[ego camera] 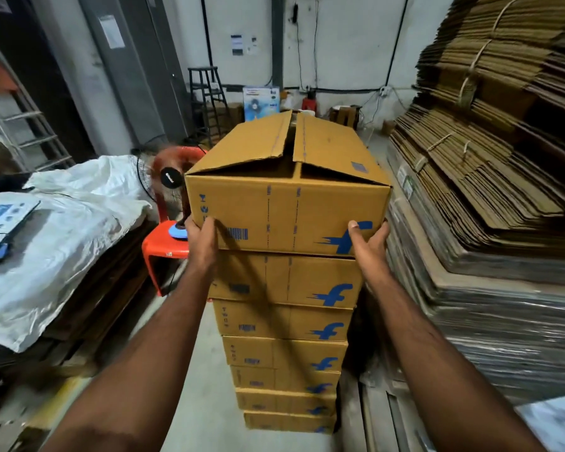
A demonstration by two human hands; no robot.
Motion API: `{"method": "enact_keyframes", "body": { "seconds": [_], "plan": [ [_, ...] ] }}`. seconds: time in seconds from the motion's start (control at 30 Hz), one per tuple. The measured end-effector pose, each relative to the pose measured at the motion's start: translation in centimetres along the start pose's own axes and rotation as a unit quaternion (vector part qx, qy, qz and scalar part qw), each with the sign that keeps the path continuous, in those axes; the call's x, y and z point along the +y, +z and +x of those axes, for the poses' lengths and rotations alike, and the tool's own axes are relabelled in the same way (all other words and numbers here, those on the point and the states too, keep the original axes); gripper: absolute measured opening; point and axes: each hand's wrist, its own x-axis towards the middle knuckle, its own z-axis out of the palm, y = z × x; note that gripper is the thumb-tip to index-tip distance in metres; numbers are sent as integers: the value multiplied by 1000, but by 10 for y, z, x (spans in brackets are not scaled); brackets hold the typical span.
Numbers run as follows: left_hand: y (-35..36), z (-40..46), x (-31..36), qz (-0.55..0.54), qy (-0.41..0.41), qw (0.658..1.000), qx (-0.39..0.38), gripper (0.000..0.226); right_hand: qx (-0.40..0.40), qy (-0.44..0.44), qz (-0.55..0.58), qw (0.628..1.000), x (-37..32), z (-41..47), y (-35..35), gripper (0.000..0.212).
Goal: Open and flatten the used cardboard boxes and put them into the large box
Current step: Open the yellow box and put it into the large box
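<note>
Cardboard boxes (284, 324) printed with a blue logo stand in a tall stack on the floor in the middle of the head view, and the top box (286, 194) sits at its summit, its two upper flaps slightly raised with a dark gap between them. Both bare forearms reach up from the bottom of the frame to this top box. At its lower left corner the left hand (202, 238) grips the box, fingers curled round the side edge beside a printed barcode. On the opposite lower corner, the right hand (367, 241) clasps the box, thumb pressed flat on the front face over the blue logo and fingers wrapped round the right side. Just left of the stack stands a red plastic stool (163, 247), with a fan (163, 177) above it. Farther left a white woven sack (72, 216) drapes over a low pile. To the right, bundles of flattened cardboard (490, 151) tied with string rise in a high heap, resting on plastic-wrapped sheets (503, 327). A dark step stool (207, 96) stands against the far wall.
</note>
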Motion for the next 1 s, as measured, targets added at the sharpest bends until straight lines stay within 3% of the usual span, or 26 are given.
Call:
{"method": "enact_keyframes", "body": {
  "seconds": [0.2,0.3,0.4,0.5,0.63,0.73,1.0],
  "plan": [
    [4,2,32,-92,3,996,13,52,80,-19,120,989,-33,2,10,116],
    [0,14,42,-138,6,990,15,42,104,-47,175,978,-47,-2,9,121],
    [-7,15,62,-181,23,983,8,35,115,-79,218,966,-58,-22,9,117],
    [-7,0,82,-221,51,974,-4,43,127,-105,246,955,-64,-48,10,115],
    [-9,-13,91,-246,47,968,-15,29,179,-142,237,944,-72,-86,0,99],
    [-11,-27,95,-255,19,965,-55,24,231,-156,220,935,-79,-116,-15,98],
    [17,-107,88,-249,-31,960,-123,14,440,-140,106,881,-80,-209,-86,79]
  ]
}}
